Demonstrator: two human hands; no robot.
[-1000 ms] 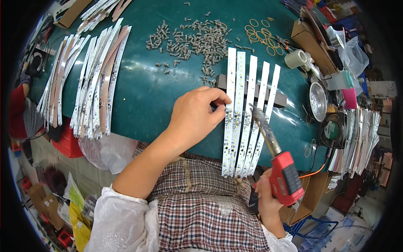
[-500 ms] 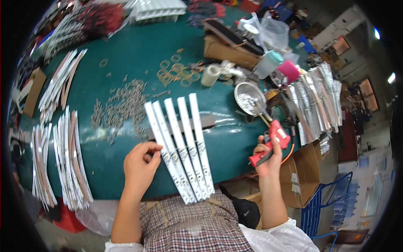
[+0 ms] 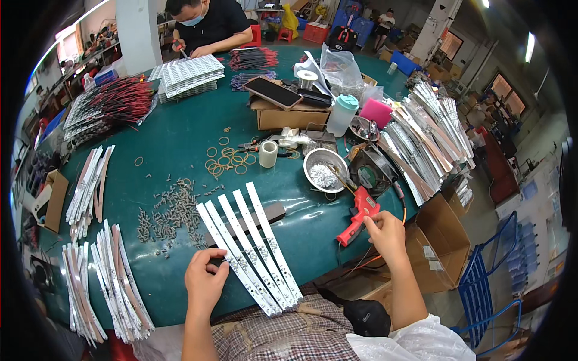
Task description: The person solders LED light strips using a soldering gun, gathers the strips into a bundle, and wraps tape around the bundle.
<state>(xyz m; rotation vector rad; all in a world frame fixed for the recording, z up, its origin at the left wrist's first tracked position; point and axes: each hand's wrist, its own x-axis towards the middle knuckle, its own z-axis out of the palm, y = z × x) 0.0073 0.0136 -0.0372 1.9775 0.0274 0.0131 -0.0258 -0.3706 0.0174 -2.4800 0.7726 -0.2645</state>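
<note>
White LED strips [image 3: 251,256] lie fanned side by side near the table's front edge, their upper parts across a dark grey bar [image 3: 274,213]. Beside the leftmost strip is my left hand [image 3: 205,280], fingers curled and thumb close to the forefinger; a small dark thing seems to show at the fingertips, too small to name. A red soldering gun [image 3: 359,218] rests with its front end at a metal bowl [image 3: 325,170] of silvery bits. My right hand [image 3: 388,237] is just right of its handle, fingers loosely bent and no longer wrapped round it.
Small grey screw-like pieces [image 3: 174,210] are heaped left of the strips. Rubber bands [image 3: 229,161] and a tape roll [image 3: 268,154] lie beyond. Strip bundles [image 3: 120,283] flank both sides. A phone [image 3: 273,93] tops a cardboard box [image 3: 283,117]. Across the table a co-worker [image 3: 214,30] handles a tool.
The view has tipped up, bringing in the co-worker. My right hand has let go of the soldering gun, which is now at the bowl. My left hand stays beside the strips.
</note>
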